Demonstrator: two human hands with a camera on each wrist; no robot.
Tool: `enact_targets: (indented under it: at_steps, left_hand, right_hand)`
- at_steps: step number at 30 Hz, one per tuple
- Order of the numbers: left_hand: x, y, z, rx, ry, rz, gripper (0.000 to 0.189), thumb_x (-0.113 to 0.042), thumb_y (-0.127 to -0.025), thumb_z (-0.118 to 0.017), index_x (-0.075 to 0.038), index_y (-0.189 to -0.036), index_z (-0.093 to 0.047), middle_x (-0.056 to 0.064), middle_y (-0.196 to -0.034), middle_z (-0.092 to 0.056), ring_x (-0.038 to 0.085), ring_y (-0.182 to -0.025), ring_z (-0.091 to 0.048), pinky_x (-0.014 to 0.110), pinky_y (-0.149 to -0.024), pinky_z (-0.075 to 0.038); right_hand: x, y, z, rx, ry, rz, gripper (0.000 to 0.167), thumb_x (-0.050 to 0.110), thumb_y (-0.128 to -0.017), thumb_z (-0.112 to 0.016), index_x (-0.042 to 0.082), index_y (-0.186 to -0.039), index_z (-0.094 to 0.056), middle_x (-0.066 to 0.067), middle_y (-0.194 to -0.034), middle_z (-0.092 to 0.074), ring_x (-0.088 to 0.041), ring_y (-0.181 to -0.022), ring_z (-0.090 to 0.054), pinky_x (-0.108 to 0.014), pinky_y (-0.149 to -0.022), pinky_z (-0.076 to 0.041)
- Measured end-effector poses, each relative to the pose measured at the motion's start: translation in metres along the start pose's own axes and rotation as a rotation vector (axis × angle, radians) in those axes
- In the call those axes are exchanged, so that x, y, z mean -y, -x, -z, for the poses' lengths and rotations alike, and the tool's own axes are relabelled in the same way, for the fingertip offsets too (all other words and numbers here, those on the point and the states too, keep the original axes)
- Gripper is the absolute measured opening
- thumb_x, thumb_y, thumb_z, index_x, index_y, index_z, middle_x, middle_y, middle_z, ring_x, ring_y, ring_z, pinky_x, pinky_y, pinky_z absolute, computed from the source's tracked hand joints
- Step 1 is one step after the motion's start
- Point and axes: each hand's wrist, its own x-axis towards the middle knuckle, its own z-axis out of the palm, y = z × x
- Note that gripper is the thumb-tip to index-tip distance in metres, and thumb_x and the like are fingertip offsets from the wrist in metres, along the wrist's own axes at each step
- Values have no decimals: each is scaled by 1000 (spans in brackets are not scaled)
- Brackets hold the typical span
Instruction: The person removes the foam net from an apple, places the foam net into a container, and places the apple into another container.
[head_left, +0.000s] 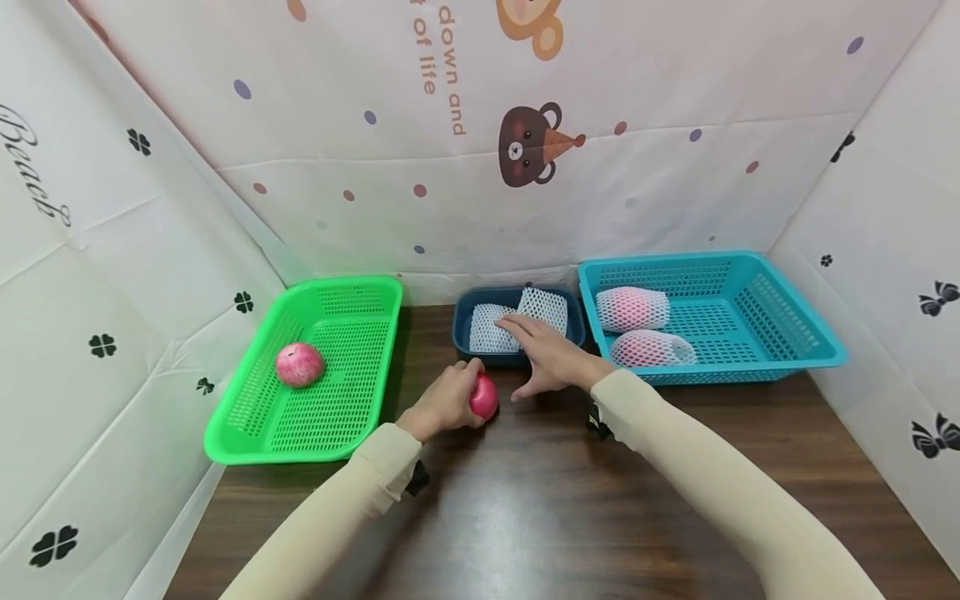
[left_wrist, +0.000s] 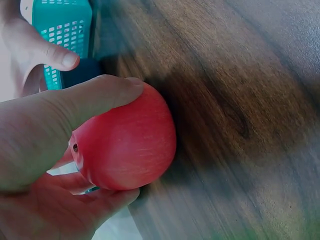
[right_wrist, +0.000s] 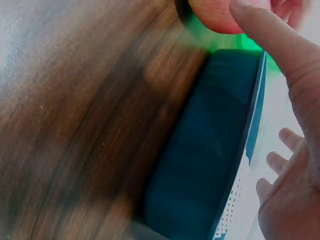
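My left hand grips a red apple, thumb on one side and fingers curled round the other, close over the dark wooden table. Just to its right, my right hand is spread with nothing in it, its fingers over the small navy basket and its thumb pointing toward the apple. White foam net sleeves lie inside that basket. To the left, a second apple, red and streaked, sits in the green basket.
At the right stands a blue basket with two net-wrapped pinkish fruits at its left end. A printed white cloth hangs behind and along both sides of the wooden table.
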Motion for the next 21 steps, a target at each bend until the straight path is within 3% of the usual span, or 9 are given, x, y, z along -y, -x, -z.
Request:
enact_targets:
  at_steps: [13,21]
  left_hand:
    - [2,5,15,-38,24,-7,75,-19,-72,-95,-5,-132,-51,16,-119,-61,29,-105,-63,43,-88,-59]
    - [4,10,28,-91,35,-42,75,-19,-71,-96,-5,-131,-52,15,-120,-62,29,-106,-62,42,-87,-60]
  right_hand:
    - [10,5,-10,-51,-28,42,120,53,-69,-92,11,-162,-27,-13,-166,-26,-32,-152,-23,-56,-122,-23]
    - [15,5,-15,-70,-50,47,121,52,-69,-92,16,-162,-25,-10,-166,-26,-30,-152,-24,-56,-121,-26]
